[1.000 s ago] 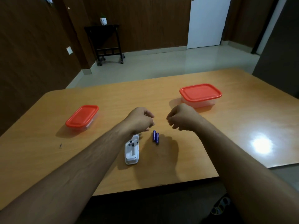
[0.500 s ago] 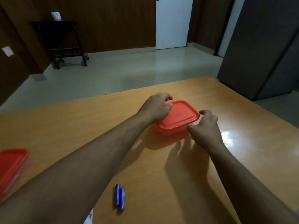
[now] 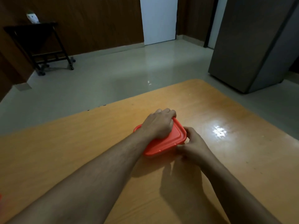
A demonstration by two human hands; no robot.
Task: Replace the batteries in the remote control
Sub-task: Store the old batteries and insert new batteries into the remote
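The left hand (image 3: 159,124) presses down on the red lid (image 3: 171,140) of a box on the table (image 3: 226,159), fingers curled over its far edge; the right hand (image 3: 193,145) pinches the lid's near corner. The remote and batteries are out of view, so the swap seems barely begun.

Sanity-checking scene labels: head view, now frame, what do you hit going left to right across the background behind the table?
Small white object on top of the black side table → white door → tall grey cabinet. Hands and the red-lidded container overlap each other on the table, so they are left out.
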